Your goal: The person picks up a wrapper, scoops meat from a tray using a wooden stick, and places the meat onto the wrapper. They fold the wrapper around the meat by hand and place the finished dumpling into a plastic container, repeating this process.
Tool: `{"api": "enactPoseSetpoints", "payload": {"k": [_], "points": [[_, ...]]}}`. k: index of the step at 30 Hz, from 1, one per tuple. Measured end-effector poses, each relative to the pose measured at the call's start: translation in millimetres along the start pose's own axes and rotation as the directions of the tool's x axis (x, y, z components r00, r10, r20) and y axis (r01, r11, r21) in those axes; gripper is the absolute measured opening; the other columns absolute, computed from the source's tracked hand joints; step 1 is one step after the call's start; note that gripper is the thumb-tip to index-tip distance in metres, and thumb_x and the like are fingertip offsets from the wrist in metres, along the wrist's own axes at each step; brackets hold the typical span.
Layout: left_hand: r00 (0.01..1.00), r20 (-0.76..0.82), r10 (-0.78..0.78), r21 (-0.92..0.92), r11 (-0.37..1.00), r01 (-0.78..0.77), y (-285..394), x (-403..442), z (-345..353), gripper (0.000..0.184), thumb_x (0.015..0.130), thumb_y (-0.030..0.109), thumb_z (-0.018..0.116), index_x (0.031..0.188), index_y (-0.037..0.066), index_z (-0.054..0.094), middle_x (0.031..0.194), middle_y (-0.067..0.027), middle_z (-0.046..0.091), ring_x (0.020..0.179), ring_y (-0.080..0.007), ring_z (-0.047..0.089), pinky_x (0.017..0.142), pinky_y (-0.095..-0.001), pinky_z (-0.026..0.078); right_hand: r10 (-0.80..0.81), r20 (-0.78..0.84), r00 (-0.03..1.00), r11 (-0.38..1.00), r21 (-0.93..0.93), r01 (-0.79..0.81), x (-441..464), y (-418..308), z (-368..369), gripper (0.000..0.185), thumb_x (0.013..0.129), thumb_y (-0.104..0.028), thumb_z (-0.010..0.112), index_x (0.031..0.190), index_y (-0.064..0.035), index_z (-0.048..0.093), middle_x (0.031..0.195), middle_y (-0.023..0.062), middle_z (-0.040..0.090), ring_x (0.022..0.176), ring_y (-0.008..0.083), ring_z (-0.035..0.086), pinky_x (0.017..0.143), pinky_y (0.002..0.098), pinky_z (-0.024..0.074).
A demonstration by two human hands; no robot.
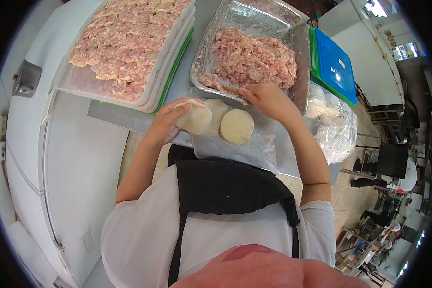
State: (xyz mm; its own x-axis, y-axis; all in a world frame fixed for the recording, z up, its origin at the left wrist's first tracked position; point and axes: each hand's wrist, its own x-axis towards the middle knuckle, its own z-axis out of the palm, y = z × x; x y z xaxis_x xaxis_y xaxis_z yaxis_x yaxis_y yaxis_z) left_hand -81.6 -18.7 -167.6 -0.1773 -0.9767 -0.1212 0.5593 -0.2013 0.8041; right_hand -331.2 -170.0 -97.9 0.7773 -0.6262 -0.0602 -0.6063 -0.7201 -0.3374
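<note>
My left hand [170,119] holds a round dough wrapper [195,118], its thumb lying over the wrapper's edge. My right hand [269,98] is closed around a thin flat stick [232,90] at the near edge of the metal tray [303,53]. Some minced meat [210,81] sits by the stick's far end, and a large heap of mince [254,57] fills the tray's middle. Between my hands, a stack of round wrappers [236,126] rests on a plastic bag [254,152], with more wrappers [217,115] beside it.
A clear plastic tray [147,96] with rows of filled dumplings stands at the upper left. Blue and green lids [335,65] lie right of the metal tray, above a bag of wrappers [333,125]. A metal pot [28,79] is far left. People are in the right background.
</note>
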Motion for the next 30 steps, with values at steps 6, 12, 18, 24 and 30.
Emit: {"api": "enactPoseSetpoints", "payload": {"k": [6,12,18,24,30], "points": [[0.94,-0.304,0.154,-0.286,0.927,-0.244,18,49,47,0.042,0.097,0.02,0.053,0.129,-0.007,0.047,0.125,-0.0175,0.058,0.112,-0.0282,0.059,0.1,-0.0409,0.046,0.198,-0.047,0.979,0.734,0.669,-0.116,-32,7,-20,0.035,0.096,-0.035,0.056,0.099,-0.0035,0.071,0.058,0.0072,0.053,0.056,0.0138,0.05,0.055,0.0315,0.0413],[0.923,-0.27,0.275,-0.477,0.794,-0.376,42,116,110,0.056,0.101,0.039,0.039,0.132,-0.008,0.041,0.129,-0.021,0.052,0.123,-0.0325,0.05,0.107,-0.0451,0.038,0.196,-0.408,0.891,0.853,0.52,0.05,-34,17,0,0.032,0.097,-0.026,0.055,0.108,0.0011,0.067,0.079,0.0066,0.064,0.07,0.0171,0.06,0.063,0.0336,0.0479],[0.919,0.08,0.386,-0.734,0.647,-0.208,13,149,63,0.075,0.097,0.057,0.032,0.131,-0.01,0.04,0.132,-0.0263,0.046,0.126,-0.0393,0.044,0.111,-0.0539,0.03,0.085,-0.369,0.926,0.982,-0.126,-0.14,-65,9,-47,0.025,0.094,-0.024,0.058,0.109,-0.0062,0.067,0.091,0.0176,0.065,0.085,0.0383,0.063,0.071,0.0419,0.0505],[0.926,-0.35,0.14,-0.643,0.683,-0.346,36,133,91,0.069,0.098,0.056,0.033,0.129,-0.005,0.043,0.13,-0.0251,0.048,0.126,-0.0384,0.044,0.11,-0.0555,0.031,-0.049,-0.341,0.939,0.976,-0.216,-0.027,-52,11,-62,0.026,0.091,-0.027,0.06,0.107,-0.0088,0.069,0.088,0.0157,0.065,0.082,0.0348,0.063,0.069,0.0446,0.0494],[0.893,-0.417,0.169,-0.628,0.656,-0.417,39,144,33,0.051,0.102,0.04,0.033,0.119,-0.004,0.051,0.117,-0.022,0.055,0.115,-0.0384,0.052,0.103,-0.055,0.04,0.196,0.028,0.98,0.836,-0.527,-0.152,-33,46,-36,0.028,0.092,-0.03,0.058,0.09,-0.0068,0.074,0.075,0.0172,0.065,0.077,0.0346,0.064,0.069,0.0456,0.0497]]}}
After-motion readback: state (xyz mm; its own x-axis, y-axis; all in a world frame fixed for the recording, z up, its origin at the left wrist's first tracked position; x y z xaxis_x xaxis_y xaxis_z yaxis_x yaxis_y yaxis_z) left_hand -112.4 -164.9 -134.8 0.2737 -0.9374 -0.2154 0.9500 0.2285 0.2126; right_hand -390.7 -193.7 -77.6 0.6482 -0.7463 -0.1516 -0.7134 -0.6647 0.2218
